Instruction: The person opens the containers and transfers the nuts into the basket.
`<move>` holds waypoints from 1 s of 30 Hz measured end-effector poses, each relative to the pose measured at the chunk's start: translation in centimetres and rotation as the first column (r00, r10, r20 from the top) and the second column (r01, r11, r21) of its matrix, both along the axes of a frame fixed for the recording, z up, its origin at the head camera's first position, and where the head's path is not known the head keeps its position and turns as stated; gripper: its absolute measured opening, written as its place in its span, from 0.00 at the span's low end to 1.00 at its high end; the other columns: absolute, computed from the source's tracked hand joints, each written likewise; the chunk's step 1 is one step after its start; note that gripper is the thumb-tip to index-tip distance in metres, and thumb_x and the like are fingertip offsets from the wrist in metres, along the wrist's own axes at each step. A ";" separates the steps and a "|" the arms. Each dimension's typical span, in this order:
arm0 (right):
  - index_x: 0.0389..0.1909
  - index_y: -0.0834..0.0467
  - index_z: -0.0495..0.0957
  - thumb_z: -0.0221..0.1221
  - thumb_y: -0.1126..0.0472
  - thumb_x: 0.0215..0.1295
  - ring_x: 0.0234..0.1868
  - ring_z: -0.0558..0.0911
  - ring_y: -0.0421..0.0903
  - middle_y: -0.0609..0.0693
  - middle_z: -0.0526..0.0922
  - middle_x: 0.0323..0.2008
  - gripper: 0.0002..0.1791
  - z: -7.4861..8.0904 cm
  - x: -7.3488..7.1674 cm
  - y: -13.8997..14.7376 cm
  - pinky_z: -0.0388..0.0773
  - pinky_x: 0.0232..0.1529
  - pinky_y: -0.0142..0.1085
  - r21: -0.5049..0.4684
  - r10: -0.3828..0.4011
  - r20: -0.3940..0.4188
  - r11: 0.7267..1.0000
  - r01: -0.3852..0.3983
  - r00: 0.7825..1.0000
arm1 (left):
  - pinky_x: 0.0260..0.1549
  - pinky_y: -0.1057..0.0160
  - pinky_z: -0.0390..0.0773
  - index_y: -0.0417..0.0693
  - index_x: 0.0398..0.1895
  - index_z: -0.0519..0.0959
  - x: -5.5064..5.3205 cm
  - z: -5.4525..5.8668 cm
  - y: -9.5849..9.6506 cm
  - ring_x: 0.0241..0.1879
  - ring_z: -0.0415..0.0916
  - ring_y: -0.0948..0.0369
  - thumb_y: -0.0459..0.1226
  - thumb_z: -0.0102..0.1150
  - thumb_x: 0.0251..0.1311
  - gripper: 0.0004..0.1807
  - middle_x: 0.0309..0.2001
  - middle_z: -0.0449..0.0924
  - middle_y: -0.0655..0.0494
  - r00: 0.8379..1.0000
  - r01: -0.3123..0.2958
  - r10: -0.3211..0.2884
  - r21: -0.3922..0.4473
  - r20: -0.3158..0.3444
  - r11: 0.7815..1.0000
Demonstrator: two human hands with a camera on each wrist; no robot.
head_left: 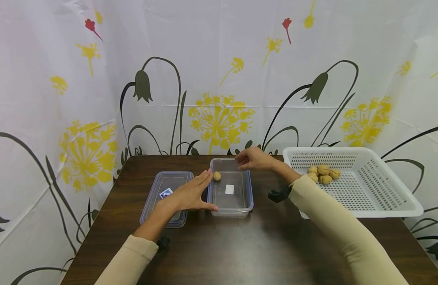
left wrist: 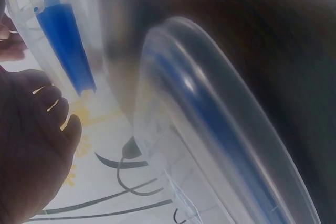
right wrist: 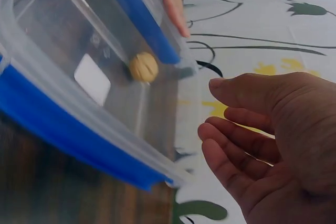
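Note:
A clear plastic food container (head_left: 236,201) with blue side clips stands on the table. Inside it lie a single walnut (head_left: 217,176) and a white label (head_left: 229,189). My left hand (head_left: 192,193) is at the container's left side, fingers stretched along the rim and thumb near the front left corner. Over the far right corner hovers my right hand (head_left: 256,159), fingers loosely bent. In the right wrist view nothing shows between that hand's thumb and fingers (right wrist: 231,140). The container's lid (head_left: 158,198), clear with a blue seal, lies left of it, partly hidden under my left hand.
On the right stands a white plastic basket (head_left: 393,186) with several walnuts (head_left: 323,170) heaped at its left end. Behind the dark wooden table (head_left: 261,253) hangs a white curtain (head_left: 211,39) with printed flowers.

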State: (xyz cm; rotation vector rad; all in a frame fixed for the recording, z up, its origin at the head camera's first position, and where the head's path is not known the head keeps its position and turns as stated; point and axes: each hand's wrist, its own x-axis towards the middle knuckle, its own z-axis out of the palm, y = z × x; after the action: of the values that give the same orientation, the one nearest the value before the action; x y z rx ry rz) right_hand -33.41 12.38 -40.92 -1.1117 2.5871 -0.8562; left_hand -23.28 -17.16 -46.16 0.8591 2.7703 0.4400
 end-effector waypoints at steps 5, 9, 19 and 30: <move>0.59 0.74 0.81 0.70 0.65 0.67 0.51 0.90 0.55 0.64 0.88 0.53 0.24 -1.8 -0.2 -2.0 0.87 0.53 0.40 0.020 0.012 0.019 1.000 -0.012 1.000 | 0.79 0.39 0.54 0.37 0.86 0.43 0.1 0.2 -0.1 0.85 0.38 0.46 0.69 0.68 0.59 0.69 0.87 0.37 0.42 1.000 -0.004 0.004 0.000 0.004 1.000; 0.60 0.74 0.81 0.69 0.66 0.67 0.51 0.90 0.54 0.64 0.89 0.53 0.23 -3.2 -0.3 -3.4 0.86 0.54 0.39 0.024 -0.010 0.052 1.000 0.008 0.999 | 0.79 0.39 0.55 0.37 0.86 0.43 0.2 0.4 0.1 0.85 0.39 0.46 0.68 0.68 0.59 0.69 0.87 0.37 0.42 1.000 0.002 -0.002 0.001 0.001 1.000; 0.59 0.74 0.81 0.68 0.69 0.66 0.51 0.90 0.55 0.63 0.90 0.49 0.22 -5.5 -0.5 -5.8 0.86 0.54 0.38 0.039 -0.055 0.053 0.998 0.053 0.997 | 0.79 0.38 0.54 0.37 0.86 0.44 0.2 0.4 0.1 0.85 0.40 0.45 0.67 0.69 0.59 0.68 0.87 0.38 0.42 1.000 0.006 -0.006 0.006 0.002 1.000; 0.54 0.70 0.86 0.73 0.68 0.61 0.47 0.91 0.51 0.60 0.92 0.45 0.20 -6.5 -0.7 -7.1 0.86 0.52 0.36 0.035 -0.075 0.040 0.997 0.074 0.996 | 0.79 0.39 0.53 0.38 0.86 0.44 0.3 0.5 0.1 0.85 0.39 0.46 0.67 0.68 0.60 0.67 0.87 0.37 0.43 1.000 0.001 -0.001 0.008 0.011 1.000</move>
State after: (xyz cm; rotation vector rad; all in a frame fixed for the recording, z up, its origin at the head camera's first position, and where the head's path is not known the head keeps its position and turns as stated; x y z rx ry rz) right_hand -34.09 5.30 -47.46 -0.9839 2.6136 -0.8394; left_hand -23.02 -17.08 -45.68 0.8579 2.7601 0.4548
